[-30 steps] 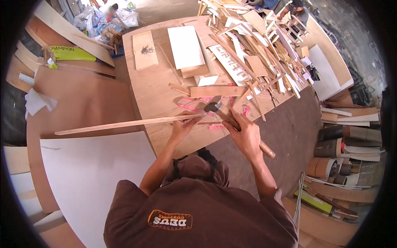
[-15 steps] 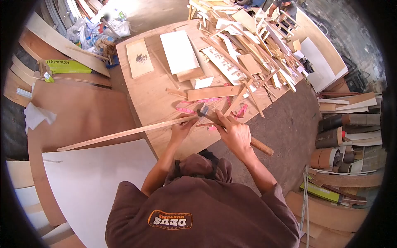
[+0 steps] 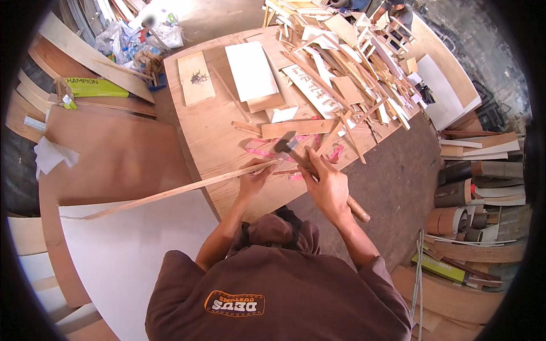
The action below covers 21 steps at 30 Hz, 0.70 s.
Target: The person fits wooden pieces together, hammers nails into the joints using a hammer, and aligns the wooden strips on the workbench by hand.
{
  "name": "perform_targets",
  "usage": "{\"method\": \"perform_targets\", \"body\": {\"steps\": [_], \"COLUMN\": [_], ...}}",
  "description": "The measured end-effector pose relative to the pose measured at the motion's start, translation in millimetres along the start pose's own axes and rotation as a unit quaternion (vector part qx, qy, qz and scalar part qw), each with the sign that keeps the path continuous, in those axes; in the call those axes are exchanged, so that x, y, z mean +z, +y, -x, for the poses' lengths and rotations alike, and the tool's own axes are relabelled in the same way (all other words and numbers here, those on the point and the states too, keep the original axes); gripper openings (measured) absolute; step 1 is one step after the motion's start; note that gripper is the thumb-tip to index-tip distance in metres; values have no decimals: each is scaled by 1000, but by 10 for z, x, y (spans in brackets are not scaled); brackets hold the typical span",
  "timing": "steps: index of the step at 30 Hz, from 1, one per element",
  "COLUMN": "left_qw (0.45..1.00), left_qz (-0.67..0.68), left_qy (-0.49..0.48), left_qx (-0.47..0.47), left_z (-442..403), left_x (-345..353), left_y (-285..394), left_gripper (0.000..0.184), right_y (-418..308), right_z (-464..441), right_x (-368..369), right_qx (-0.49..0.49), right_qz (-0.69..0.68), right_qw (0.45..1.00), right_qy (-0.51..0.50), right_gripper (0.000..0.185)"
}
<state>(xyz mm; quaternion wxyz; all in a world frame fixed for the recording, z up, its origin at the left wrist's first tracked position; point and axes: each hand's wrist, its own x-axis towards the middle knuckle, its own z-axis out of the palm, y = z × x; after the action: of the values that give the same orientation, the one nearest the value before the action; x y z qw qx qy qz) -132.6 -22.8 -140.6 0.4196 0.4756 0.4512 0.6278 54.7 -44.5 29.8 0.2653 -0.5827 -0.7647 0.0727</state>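
My left hand (image 3: 255,178) is closed around the near end of a long thin wooden strip (image 3: 182,187), which slopes away to the left beyond the table edge. In my right hand (image 3: 329,184) is a hammer (image 3: 304,162), gripped by its wooden handle. Its dark metal head is raised just above the strip's end, apart from it. Beneath the hands, a pink tape (image 3: 259,152) lies loosely on the wooden table (image 3: 213,133). Behind it rests a short flat board (image 3: 296,128). Whether my left fingers also pinch a nail is too small to tell.
A white-topped box (image 3: 250,71) and a board (image 3: 194,94) bearing a dark heap of nails are on the table. Scrap wood (image 3: 341,68) is piled at its far right. White sheet (image 3: 142,250) lies at lower left. Another person (image 3: 398,17) is at the far right.
The hammer head has lifted off the strip's end, and its handle has swung steeper. The strip's far end has dipped slightly. My left hand keeps its hold.
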Motion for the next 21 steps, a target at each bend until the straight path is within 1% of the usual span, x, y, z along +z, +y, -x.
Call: {"method": "perform_targets", "body": {"steps": [2,3,5,6,7,8,9,11,12,14,15,17,18,20,21], "left_qw": [1000,1000,999,1000,1000,1000,1000,1000,1000,1000,1000,1000,1000,1000,1000], "left_qz": [0,4,10,6,3,2,-2,-5,-1,6,-9,-24,-15,-6,-9], "left_qy": [9,4,7,5,1,-1,-2,-3,-6,-1,5,9,7,7,4], "left_qx": [7,23,45,15,-14,-16,-11,-7,1,17,5,-10,-5,1,1], "left_z": [-22,-17,-52,-32,-14,-24,-38,-19,-11,-80,-56,-27,-35,-46,-34], "left_x": [9,2,-5,-23,-34,-39,-44,-39,-37,16,20,23,12,-24,-53], "left_y": [-9,-7,-15,-4,6,13,-2,-36,5,56,76,103,82,1,-3], "left_gripper": [11,11,11,11,11,11,11,11,11,12,12,13,13,13,13], "right_y": [84,69,32,-5,-45,-66,-51,3,-29,-71,-84,-96,-52,77,19], "right_z": [37,53,4,-4,-6,-6,0,22,30,-53,-47,-30,-1,63,74], "right_x": [95,80,29,9,-10,-20,2,74,45,-41,-39,-43,9,163,120], "right_qx": [6,6,3,2,4,6,9,2,5,30,31,-6,-5,-24,-22], "right_qz": [78,78,23,21,2,-16,-16,56,56,54,53,-18,-17,67,66], "right_qw": [992,992,1000,1000,1000,999,999,995,995,997,997,998,998,997,997], "right_qy": [-95,-94,-15,-17,8,35,35,-81,-80,-48,-51,62,62,-33,-34], "right_gripper": [50,50,50,50,49,49,49,49,49,49,49,52,52,51,51]}}
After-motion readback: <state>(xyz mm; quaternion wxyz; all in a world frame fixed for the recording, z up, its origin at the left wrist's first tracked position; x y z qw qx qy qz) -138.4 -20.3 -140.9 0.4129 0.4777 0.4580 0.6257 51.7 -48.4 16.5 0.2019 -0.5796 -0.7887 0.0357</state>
